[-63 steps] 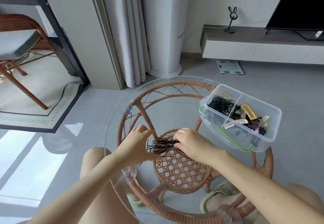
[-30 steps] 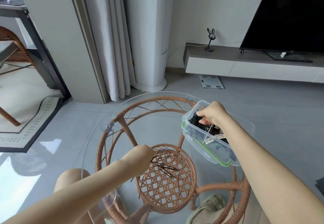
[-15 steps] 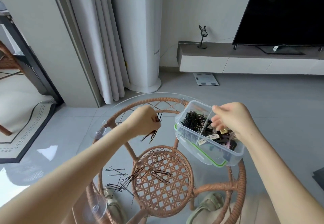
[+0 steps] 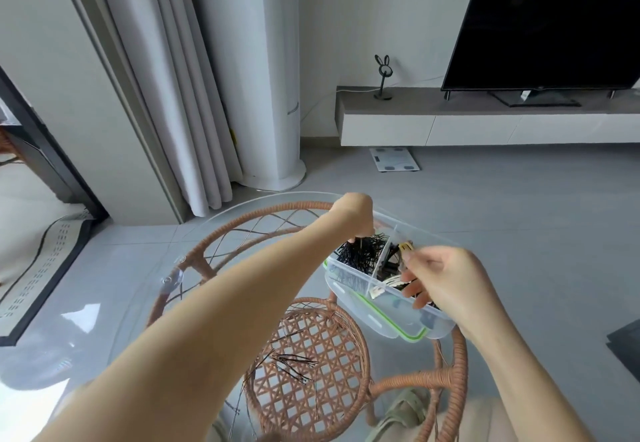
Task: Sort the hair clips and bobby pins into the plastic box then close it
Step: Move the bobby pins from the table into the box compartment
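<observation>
Reaches left hand over the plastic box at the counter's right side, fingers curled down, seemingly pinching bobby pins above the left compartment. Dips half-curled right hand among the hair clips; cannot tell its hold. Leaves loose pins on the counter.

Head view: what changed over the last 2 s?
Both hands were raking bobby pins on the glass table. The right hand carried its bunch to the plastic box and now sits over the clip compartment. The left hand then lifted a bunch across to the pin compartment; release not visible. Fewer pins lie loose on the table. The box stayed on its green-rimmed lid at the right edge.
</observation>
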The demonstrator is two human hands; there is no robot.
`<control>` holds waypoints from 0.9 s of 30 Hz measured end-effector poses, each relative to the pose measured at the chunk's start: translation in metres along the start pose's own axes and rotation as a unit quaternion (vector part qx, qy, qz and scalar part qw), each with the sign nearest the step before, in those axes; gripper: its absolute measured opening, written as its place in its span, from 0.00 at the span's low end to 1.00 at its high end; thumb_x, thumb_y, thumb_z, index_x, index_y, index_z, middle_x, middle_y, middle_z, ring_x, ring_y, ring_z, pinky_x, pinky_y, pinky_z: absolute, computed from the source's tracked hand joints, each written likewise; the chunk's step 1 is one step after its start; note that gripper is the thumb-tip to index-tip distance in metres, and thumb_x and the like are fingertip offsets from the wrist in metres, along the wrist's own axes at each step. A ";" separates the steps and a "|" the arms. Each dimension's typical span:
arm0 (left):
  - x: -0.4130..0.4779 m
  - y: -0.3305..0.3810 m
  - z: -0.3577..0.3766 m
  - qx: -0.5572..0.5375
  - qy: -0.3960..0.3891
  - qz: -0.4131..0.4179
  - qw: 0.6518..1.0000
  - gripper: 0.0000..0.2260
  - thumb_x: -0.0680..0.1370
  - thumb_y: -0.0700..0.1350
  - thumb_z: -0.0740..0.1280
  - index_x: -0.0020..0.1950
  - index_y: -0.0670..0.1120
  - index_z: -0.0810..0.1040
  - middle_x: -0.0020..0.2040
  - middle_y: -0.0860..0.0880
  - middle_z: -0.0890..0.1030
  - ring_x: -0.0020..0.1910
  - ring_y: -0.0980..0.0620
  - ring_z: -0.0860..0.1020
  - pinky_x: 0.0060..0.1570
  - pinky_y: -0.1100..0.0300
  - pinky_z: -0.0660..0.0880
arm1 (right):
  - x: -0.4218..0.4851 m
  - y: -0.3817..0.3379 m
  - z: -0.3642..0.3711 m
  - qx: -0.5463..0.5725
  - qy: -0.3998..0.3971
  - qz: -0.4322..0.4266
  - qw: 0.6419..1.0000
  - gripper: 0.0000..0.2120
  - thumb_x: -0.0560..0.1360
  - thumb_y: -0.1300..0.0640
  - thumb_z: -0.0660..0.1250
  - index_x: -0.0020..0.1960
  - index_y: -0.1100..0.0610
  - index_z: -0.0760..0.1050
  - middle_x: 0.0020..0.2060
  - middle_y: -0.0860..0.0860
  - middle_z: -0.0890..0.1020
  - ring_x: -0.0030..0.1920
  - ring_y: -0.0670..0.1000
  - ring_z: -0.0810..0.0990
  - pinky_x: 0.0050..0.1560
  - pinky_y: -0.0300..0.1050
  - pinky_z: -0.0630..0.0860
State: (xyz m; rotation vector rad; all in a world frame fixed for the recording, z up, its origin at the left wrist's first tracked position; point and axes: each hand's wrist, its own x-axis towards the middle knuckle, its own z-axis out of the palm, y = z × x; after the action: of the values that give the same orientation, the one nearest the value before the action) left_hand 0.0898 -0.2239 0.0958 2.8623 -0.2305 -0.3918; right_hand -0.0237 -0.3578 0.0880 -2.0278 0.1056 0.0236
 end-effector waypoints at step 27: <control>-0.195 -0.163 0.113 -0.037 0.020 -0.225 0.974 0.09 0.75 0.31 0.52 0.51 0.41 0.65 0.36 0.45 0.72 0.33 0.47 0.73 0.30 0.56 0.73 | -0.062 0.016 0.157 -0.335 -0.234 -0.101 0.907 0.14 0.73 0.58 0.69 0.55 0.62 0.74 0.48 0.55 0.82 0.48 0.53 0.80 0.44 0.39 0.72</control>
State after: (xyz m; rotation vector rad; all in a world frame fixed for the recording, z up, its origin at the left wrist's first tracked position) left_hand -0.1078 -0.0559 -0.0048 2.8264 0.4389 -0.4105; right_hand -0.0822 -0.2200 0.0082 -2.6443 -0.4794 0.4710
